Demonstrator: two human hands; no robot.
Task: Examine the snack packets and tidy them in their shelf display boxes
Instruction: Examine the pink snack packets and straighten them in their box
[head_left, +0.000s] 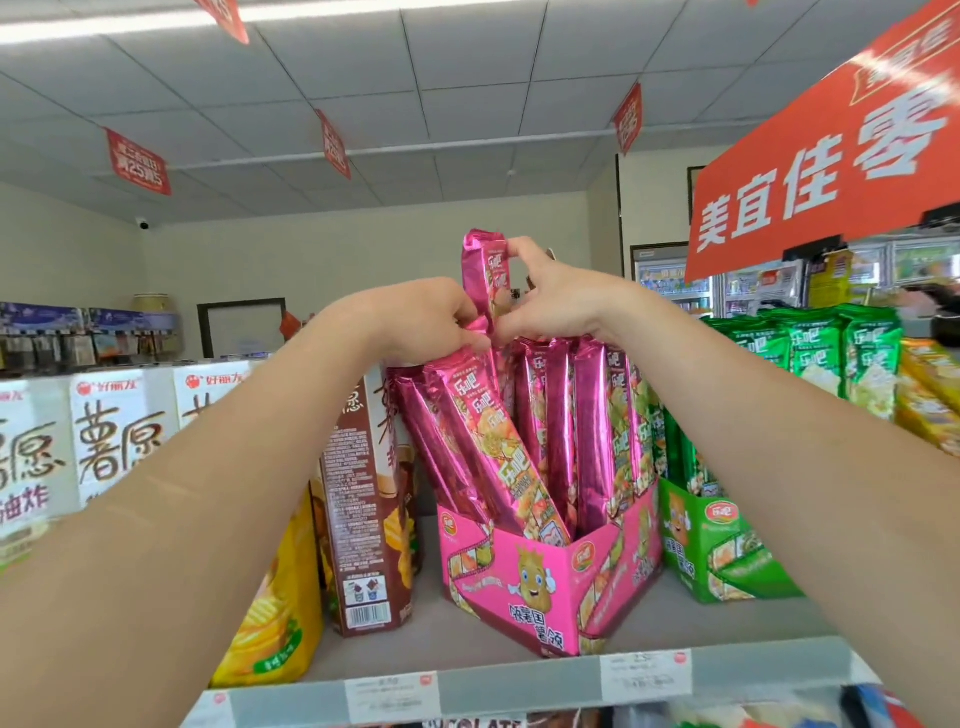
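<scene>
Your right hand (550, 296) pinches the raised pink packet (485, 270), forefinger hooked near its top and thumb lower down. The packet stands almost upright, long axis vertical, with its lower end hidden among the others in the pink display box (519, 582) directly below. Your left hand (421, 317), just beside it on the left, curls its fingers over the tops of the leaning packets (488, 441), which tilt leftward; seating the raised one likely means a straight downward push from the right hand.
</scene>
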